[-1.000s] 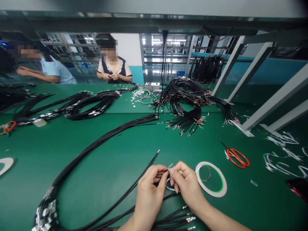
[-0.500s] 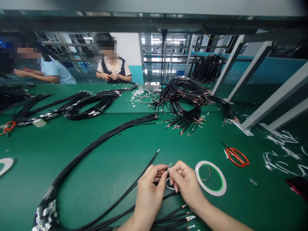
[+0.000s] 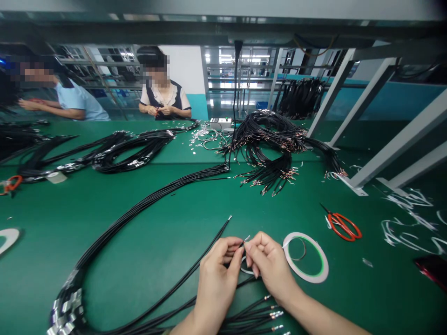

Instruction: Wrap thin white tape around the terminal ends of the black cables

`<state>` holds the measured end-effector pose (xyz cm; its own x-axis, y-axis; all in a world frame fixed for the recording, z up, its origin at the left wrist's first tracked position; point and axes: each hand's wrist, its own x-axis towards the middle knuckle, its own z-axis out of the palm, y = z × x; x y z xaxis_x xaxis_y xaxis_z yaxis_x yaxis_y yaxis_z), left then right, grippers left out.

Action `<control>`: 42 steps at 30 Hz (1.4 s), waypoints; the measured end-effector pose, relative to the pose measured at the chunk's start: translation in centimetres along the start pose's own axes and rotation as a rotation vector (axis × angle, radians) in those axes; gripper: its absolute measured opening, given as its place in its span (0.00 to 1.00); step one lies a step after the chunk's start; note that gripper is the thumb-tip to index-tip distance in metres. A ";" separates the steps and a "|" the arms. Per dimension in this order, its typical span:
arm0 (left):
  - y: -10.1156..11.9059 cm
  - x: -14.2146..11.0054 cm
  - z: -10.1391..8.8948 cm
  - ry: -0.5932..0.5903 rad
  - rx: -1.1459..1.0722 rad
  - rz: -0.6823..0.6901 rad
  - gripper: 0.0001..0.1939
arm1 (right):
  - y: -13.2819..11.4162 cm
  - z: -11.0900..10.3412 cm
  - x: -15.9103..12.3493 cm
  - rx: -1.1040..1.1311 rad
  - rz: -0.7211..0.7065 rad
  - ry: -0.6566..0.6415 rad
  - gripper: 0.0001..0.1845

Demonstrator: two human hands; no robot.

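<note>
Two hands: cable end (image 3: 246, 238) pinched btwn thumb & fingers of L hand (image 3: 219, 274); R hand (image 3: 270, 263) closed on same spot w/ thumb & index, near the metal tip. Whether a thin strip is also gripped by R can't be told.
Cable end pos.: front of table, held just above surface, tip pointed up & away.
Step in hand: prob. fine fingertip work on this one end, judged from the double pinch.
Next move: steady L grip & small R finger motion called for; metal tip best kept unbent.
White loop: partly seen below fingers, btwn hands (image 3: 247, 267).
Cable pair: laid just left of L hand (image 3: 220, 230), tips bare.
Loose ends: fanned out under R forearm, metal-tipped (image 3: 277, 314).
Bundle: long black arc run across table (image 3: 146, 201), silver wraps (image 3: 66, 311) at lower left.
Tape roll: white/green ring laid flat, just right of R hand (image 3: 325, 266).
Scissors: red-handled, put down beyond roll (image 3: 343, 228).
Green table: much covered (image 3: 146, 260); cable heap at back (image 3: 268, 128), coils at back left (image 3: 139, 144), small box (image 3: 220, 123) w/ scraps nearby, white strips at right (image 3: 407, 202).
Room: two co-workers seated opposite, one in lt-blue top (image 3: 82, 102), one in dark vest (image 3: 148, 90); metal supports at right (image 3: 408, 135), cables hung in bkgd (image 3: 302, 95).
</note>
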<state>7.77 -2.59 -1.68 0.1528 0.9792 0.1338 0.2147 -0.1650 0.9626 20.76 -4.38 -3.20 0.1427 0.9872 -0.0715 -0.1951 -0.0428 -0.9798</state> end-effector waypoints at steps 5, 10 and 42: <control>0.2 0.1 0.0 -0.016 0.003 0.016 0.06 | 0.0 0.1 0.0 0.006 -0.001 0.003 0.16; 0.3 0.2 0.0 -0.027 0.002 0.013 0.06 | -0.1 0.0 0.0 -0.008 0.001 -0.005 0.16; 0.0 0.6 0.2 -0.053 -0.177 -0.210 0.09 | -0.1 0.2 0.1 -0.048 0.028 0.015 0.17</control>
<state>8.03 -2.01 -1.63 0.1737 0.9815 -0.0805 0.0753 0.0683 0.9948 20.59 -4.28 -3.02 0.1522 0.9831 -0.1019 -0.1526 -0.0785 -0.9852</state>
